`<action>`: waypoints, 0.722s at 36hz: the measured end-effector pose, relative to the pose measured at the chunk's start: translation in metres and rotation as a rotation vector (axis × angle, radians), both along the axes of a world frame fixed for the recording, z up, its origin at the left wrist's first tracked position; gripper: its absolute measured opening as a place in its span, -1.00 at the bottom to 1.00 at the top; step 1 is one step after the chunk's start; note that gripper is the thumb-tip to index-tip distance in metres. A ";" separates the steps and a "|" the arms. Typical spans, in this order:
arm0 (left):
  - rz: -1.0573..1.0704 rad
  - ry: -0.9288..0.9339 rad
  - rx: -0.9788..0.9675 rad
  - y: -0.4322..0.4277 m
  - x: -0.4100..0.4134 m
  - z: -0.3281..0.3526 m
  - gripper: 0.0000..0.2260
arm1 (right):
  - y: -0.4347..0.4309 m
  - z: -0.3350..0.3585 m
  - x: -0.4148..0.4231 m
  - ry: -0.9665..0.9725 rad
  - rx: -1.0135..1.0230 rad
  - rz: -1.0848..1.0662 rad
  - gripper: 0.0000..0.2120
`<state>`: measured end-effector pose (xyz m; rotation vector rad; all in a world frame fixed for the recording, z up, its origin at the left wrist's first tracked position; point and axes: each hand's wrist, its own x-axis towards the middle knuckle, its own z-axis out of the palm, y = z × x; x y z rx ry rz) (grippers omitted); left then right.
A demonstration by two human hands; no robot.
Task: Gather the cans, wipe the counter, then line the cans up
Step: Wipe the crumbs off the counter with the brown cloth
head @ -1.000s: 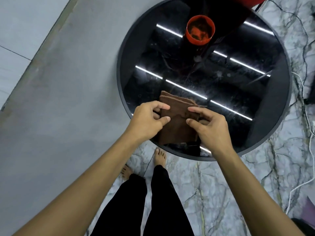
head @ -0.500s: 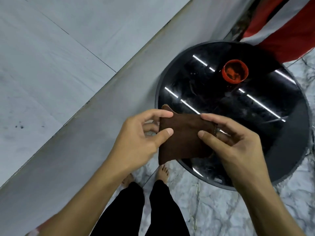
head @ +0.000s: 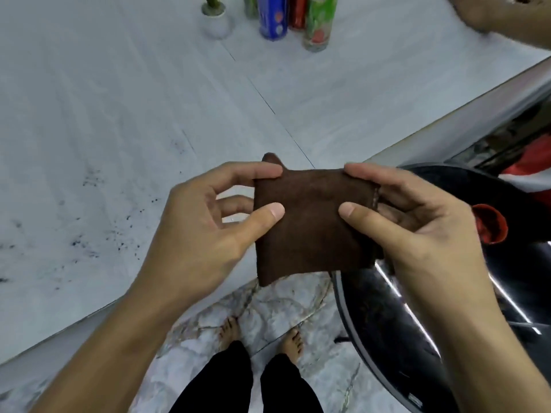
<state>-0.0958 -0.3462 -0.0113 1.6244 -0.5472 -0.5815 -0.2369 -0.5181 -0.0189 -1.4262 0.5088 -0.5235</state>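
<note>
Pinching brown cloth between left grip and right grip, stretched 9-to-3; speckled surface off toward 10 o'clock, nearer left grip.

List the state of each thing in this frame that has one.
brown cloth, folded, held in the air
left hand, pinching the cloth's left edge
right hand, pinching the cloth's right edge
blue can, upright
green can, upright
counter, dark specks on it
red cup, partly hidden by the right hand
</note>
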 end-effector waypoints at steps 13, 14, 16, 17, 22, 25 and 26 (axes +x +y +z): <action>0.193 -0.084 0.086 0.033 0.094 -0.001 -0.67 | 0.016 -0.003 0.131 0.031 -0.081 0.158 -0.64; 0.199 -0.071 0.099 0.034 0.099 -0.005 -0.67 | 0.018 -0.008 0.137 0.044 -0.086 0.164 -0.64; 0.206 -0.041 0.125 0.037 0.107 -0.014 -0.67 | 0.020 -0.017 0.147 0.076 -0.093 0.175 -0.64; 0.209 -0.030 0.139 0.038 0.110 -0.018 -0.67 | 0.021 -0.021 0.150 0.094 -0.096 0.178 -0.64; 0.194 0.018 0.211 0.043 0.119 -0.036 -0.66 | 0.026 -0.039 0.156 0.184 -0.115 0.180 -0.63; 0.172 0.025 0.252 0.046 0.121 -0.044 -0.65 | 0.030 -0.043 0.156 0.231 -0.136 0.181 -0.63; 0.164 0.020 0.267 0.047 0.121 -0.046 -0.65 | 0.031 -0.044 0.155 0.246 -0.147 0.181 -0.63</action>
